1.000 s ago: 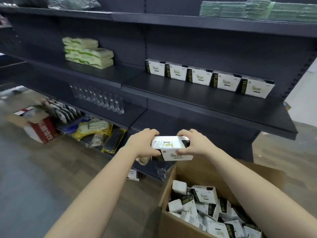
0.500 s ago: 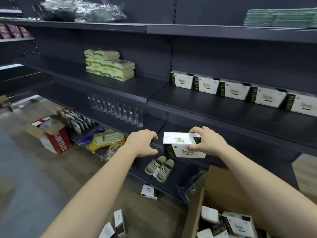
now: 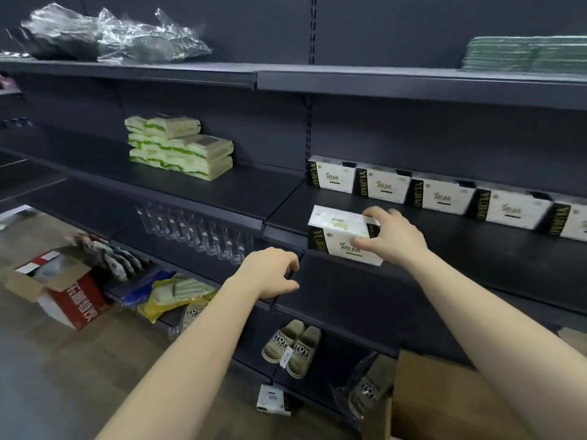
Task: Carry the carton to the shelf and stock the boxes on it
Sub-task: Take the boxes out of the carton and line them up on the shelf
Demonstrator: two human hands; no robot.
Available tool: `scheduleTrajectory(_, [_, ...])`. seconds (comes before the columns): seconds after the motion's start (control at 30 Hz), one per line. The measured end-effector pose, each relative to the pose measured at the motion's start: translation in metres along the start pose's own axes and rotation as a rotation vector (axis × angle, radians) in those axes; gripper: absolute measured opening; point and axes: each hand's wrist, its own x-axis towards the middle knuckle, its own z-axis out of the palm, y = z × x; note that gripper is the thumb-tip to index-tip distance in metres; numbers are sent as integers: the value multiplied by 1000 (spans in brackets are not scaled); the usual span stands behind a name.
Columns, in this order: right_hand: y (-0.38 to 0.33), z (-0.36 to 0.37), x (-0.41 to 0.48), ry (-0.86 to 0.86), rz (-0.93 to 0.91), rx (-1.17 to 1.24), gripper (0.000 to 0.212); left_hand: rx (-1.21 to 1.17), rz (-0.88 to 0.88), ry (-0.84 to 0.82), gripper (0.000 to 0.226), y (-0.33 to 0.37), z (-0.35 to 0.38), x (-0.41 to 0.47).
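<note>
The right grip [image 3: 394,236] grasps a white cardboard box with a black end band [image 3: 336,231] at the front edge of the dark metal shelf [image 3: 476,249], before a row of matching boxes [image 3: 441,198]. The left grip [image 3: 270,273] hangs loosely curled, holding nothing.

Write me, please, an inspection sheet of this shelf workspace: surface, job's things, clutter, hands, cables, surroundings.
Surface: dark metal shelf, row of white boxes along its back.
Job's things: white box held at the shelf's front edge; carton at lower right, partly in view.
Clutter: small box on the floor; slippers on the lowest shelf.
Hands: right hand grips the white box; left hand loosely curled, holds nothing.
Cables: nothing seen.
Surroundings: green packs, glasses, red carton, plastic wrap.
</note>
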Motion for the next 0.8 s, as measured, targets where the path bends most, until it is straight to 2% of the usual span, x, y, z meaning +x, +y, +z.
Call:
scheduleTrajectory(0.23, [-4,23,36,40,99,9,73,-51,38,30,38,-16,0,43])
scheduleTrajectory(0.47, [-8,57,61,167,150,11,83,-104,79,74,37,-46,-1,94])
scheduleTrajectory(0.8, [-36,98,150,272,279,-3,74,-206,119,72,41,-109,0,171])
